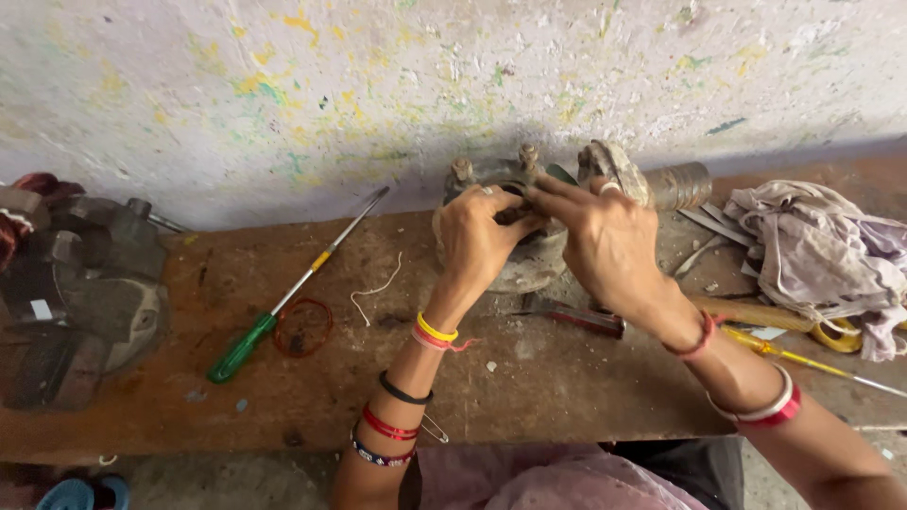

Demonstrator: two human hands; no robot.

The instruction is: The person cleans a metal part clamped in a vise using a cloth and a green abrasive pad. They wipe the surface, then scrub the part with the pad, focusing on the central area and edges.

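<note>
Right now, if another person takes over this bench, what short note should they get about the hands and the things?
Left hand: gripping the top of the grey metal part on the bench.
Right hand: fingertips pinching at the same spot on top; what they pinch is hidden.
Nearby: green screwdriver and wire coil at left, red-handled tool just in front, rag and yellow screwdriver at right.
Done or left: cannot tell; both hands are on the part.

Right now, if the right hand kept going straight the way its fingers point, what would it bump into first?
The right hand points up and leftward, and its fingertips already rest on the grimy metal motor part, meeting the left hand there. Beyond that stands the paint-speckled wall, though depth is hard to judge.
</note>
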